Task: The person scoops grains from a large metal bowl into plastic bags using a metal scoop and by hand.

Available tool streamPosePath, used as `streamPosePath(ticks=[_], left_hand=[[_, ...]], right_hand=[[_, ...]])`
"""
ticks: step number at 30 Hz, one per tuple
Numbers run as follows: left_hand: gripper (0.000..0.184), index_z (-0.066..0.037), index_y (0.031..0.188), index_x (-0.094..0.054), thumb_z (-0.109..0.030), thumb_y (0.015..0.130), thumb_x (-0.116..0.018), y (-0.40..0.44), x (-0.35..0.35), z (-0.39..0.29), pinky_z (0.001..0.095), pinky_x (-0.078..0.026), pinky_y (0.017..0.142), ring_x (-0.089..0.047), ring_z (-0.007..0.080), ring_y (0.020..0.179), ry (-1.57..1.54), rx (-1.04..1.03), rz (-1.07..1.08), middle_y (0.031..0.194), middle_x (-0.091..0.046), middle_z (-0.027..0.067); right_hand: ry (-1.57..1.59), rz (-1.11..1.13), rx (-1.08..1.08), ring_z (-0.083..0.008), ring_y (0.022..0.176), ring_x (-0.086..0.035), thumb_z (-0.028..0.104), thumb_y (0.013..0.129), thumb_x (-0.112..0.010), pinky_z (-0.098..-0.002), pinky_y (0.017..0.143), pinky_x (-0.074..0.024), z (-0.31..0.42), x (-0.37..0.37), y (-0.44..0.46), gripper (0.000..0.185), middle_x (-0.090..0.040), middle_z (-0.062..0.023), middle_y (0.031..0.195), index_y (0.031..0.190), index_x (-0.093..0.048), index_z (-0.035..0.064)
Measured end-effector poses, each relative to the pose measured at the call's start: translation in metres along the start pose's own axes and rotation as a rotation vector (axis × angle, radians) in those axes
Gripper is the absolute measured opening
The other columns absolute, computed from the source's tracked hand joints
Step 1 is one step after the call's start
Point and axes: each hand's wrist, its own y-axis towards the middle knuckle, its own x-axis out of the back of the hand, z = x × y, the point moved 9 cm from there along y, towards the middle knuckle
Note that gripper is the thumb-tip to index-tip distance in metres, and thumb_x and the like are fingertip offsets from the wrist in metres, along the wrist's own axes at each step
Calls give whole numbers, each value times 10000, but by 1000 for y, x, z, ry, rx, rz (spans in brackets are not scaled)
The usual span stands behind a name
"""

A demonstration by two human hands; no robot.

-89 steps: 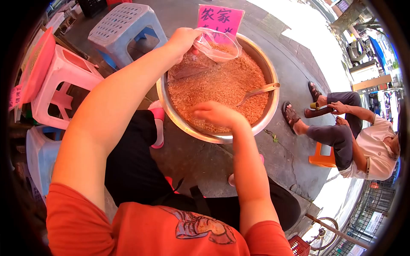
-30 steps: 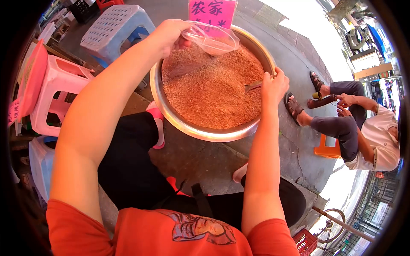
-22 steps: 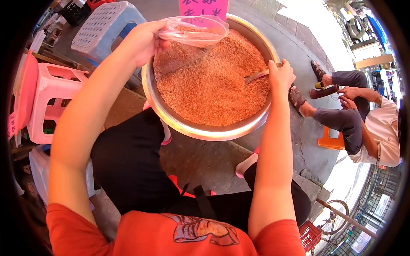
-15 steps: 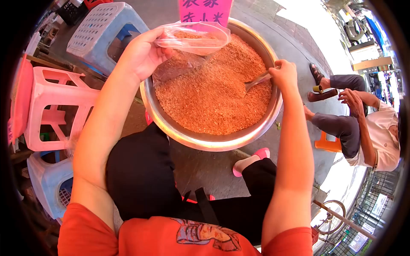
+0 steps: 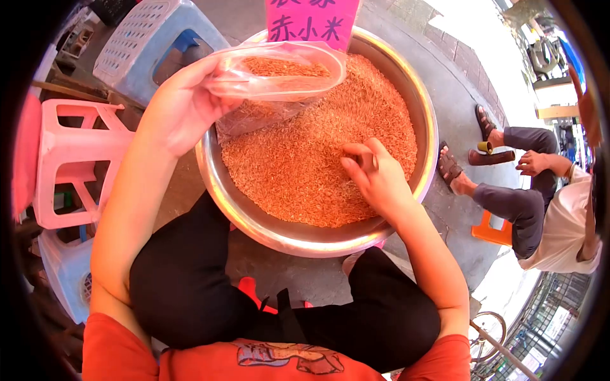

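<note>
My left hand [image 5: 190, 105] is closed on the edge of a clear plastic bag [image 5: 302, 91], holding its mouth wide over the far left of a big metal basin [image 5: 211, 184]. Reddish grains lie inside the bag, whose lower part rests against the heap. The basin is filled with loose reddish-brown rice [image 5: 298, 171]. Above the heap's right side, my right hand [image 5: 381, 184] has its fingers curled together. A small bit of a spoon handle [image 5: 375, 163] shows between them; the rest of the spoon is hidden by the hand or the grain.
A pink sign [image 5: 311, 22] with handwritten characters stands at the basin's far edge. Plastic stools, one blue [image 5: 143, 47] and one pink [image 5: 79, 162], are on the left. At right a person [image 5: 553, 190] sits near an orange stool [image 5: 492, 230]. My knees flank the basin's near side.
My right hand has moved left and nearer, from the basin's right rim to over the rice, and the spoon's bowl is hidden. The bag's mouth faces me more, showing more grains inside.
</note>
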Motion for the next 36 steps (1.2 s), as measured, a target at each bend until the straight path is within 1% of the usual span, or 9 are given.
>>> streamPosePath(ticks=[3,9,12,16,18,24,28,31,36], left_hand=[[202,-51,971,-576,-226,943,-479,-6,-1,3,305,-493,758,-587,137,820,-54,64,130,872,-601,19],[207,-82,1047,-569,-238,946,-477,-5,0,6,339,-485,788,-568,132,851,-90,59,35,873,-575,-7],[183,-77,917,-580,-239,935,-498,-6,6,12,338,-501,799,-593,144,829,-127,90,-11,891,-609,18],[180,-78,906,-580,-233,936,-492,-2,4,12,344,-486,805,-581,145,847,-154,85,-8,879,-604,12],[173,-84,909,-576,-229,938,-487,-2,2,12,336,-481,796,-580,145,840,-143,87,-58,878,-602,8],[164,-92,921,-563,-230,942,-476,-1,-9,9,323,-471,792,-575,137,856,-116,76,-123,897,-600,4],[171,-94,936,-566,-237,943,-473,4,-11,9,321,-466,808,-572,130,872,-147,47,-38,913,-600,1],[289,-87,1194,-511,-232,950,-457,9,-8,12,310,-489,785,-577,131,925,-187,37,74,1055,-594,20],[296,-79,1201,-505,-227,949,-458,9,-9,13,319,-494,799,-581,131,917,-171,41,25,1029,-597,10]], right_hand=[[-72,81,35,-355,808,-586,123,863,-544,-421,708,-478,11,15,-7,173,-578,-158,860,1011,-597,49],[-63,-446,234,-301,908,-625,72,877,-535,-323,780,-488,11,102,17,248,-633,-159,1004,1116,-599,55],[-132,-524,239,-295,921,-620,68,877,-527,-329,793,-487,-7,102,49,247,-633,-144,1024,1116,-592,60],[-219,-425,236,-288,949,-610,43,798,-552,-359,824,-485,-31,56,78,310,-626,-135,1048,1106,-585,68],[-163,-299,167,-289,1010,-600,100,859,-546,-344,879,-470,-25,40,67,284,-614,-149,1099,1138,-580,64],[-183,-38,318,-297,1035,-578,58,798,-545,-367,877,-479,17,12,12,370,-583,-148,1153,1167,-565,72],[-326,-386,308,-297,1015,-582,50,801,-542,-366,868,-472,3,71,12,370,-596,-148,1118,1168,-568,83],[-410,-403,-14,-330,997,-577,45,807,-534,-382,845,-470,-39,79,12,330,-595,-169,1100,1136,-562,42],[-356,-343,-8,-331,862,-610,46,792,-561,-393,775,-491,-53,51,6,288,-626,-164,958,1077,-558,9]])
